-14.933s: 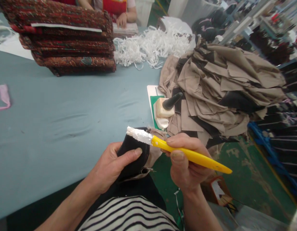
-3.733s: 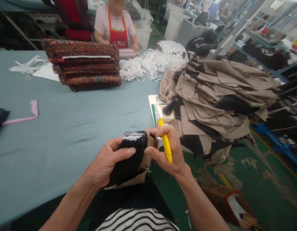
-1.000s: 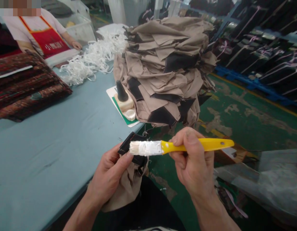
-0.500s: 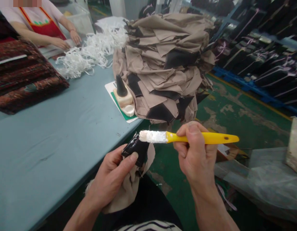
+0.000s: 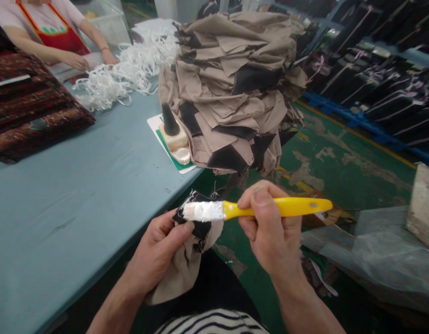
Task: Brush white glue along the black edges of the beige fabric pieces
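Note:
My left hand [image 5: 158,253] is closed round a small piece of black and tan fabric [image 5: 186,264], holding it up off the table's front edge. My right hand [image 5: 270,232] grips a yellow-handled brush [image 5: 270,209] level, pointing left. The brush's bristles, white with paste, lie on the black top edge of the fabric piece. Behind them a big heap of tan and black fabric pieces [image 5: 231,79] rests on the table's right end. A cream glue block with a black cone [image 5: 170,130] stands on a green and white pad beside that heap.
The blue-grey table [image 5: 78,185] runs to the left. A stack of red patterned fabric [image 5: 29,116] and a tangle of white strips [image 5: 127,69] lie at the back. Another person's hands [image 5: 89,58] work there. Green floor, clear plastic sheeting [image 5: 374,260] and blue racks lie to the right.
The brush has moved left and down, back onto the fabric's black edge, after being lifted slightly off it half a second ago. My left hand keeps its hold on the piece.

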`<state>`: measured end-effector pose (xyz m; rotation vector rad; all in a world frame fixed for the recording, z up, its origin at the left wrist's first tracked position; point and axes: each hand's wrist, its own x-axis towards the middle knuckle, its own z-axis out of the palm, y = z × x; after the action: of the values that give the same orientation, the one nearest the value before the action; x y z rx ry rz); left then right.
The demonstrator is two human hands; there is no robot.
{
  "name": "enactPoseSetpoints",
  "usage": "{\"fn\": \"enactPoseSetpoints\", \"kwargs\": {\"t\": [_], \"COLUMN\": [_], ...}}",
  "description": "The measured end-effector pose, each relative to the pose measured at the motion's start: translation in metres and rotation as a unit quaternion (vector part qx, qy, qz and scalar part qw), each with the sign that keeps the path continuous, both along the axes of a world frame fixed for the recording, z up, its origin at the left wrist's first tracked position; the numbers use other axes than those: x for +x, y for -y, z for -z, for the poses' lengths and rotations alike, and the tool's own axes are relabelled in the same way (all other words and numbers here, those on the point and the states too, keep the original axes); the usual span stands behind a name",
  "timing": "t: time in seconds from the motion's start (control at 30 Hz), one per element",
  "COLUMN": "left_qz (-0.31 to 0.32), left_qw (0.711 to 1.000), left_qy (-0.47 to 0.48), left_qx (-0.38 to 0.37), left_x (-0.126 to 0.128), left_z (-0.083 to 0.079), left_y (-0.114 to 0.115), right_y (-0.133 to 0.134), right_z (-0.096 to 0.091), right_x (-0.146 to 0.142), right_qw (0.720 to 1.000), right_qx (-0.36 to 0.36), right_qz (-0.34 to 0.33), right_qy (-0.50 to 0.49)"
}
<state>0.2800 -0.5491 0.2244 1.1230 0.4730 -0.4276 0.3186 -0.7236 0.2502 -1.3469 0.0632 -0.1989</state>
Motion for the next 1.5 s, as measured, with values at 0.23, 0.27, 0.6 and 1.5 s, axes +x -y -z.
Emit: {"fn": "enactPoseSetpoints", "kwargs": {"t": [0.23,0.27,0.6,1.5], "left_qz": [-0.002,-0.004,0.010,0.031], "left_qw": [0.999,0.999,1.000,0.999], "left_qy": [-0.034,-0.036,-0.016,0.015], "left_qx": [-0.019,-0.021,-0.020,-0.032], "left_x": [-0.001,-0.001,0.001,-0.010], "left_z": [-0.006,-0.007,-0.004,0.010], "left_y": [0.007,0.008,0.012,0.006], "right_y": [0.008,0.010,0.005,0.027], "right_z": [0.010,0.008,0.012,0.030], "right_x": [0.015,0.015,0.009,-0.003], "right_qw": [0.998,0.997,0.999,0.991], "right_qx": [-0.026,-0.029,-0.032,0.025], "right_qz": [0.058,0.069,0.012,-0.112], "right_qy": [0.011,0.012,-0.005,0.062]}}
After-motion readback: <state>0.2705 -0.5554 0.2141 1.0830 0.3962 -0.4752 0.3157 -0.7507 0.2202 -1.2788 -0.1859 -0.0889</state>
